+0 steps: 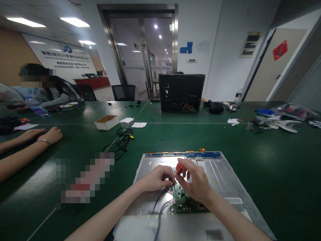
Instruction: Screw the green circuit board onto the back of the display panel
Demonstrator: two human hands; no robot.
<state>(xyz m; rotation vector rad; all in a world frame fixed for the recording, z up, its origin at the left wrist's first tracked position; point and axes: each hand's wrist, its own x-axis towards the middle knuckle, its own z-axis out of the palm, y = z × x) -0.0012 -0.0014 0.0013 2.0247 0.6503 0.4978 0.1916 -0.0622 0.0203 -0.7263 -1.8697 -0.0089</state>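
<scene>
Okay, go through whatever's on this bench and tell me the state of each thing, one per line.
Metal panel: flat on the table, back side up.
Green circuit board: lying on the panel, cables attached.
Screwdriver: upright, tip down at the board.
Cardboard box: open.
Black chassis: standing upright.

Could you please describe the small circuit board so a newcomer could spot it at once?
On the green table lies a flat silver metal panel. At its near middle, under the right hand, sits the small green circuit board, the only green part with grey cables attached.
</scene>
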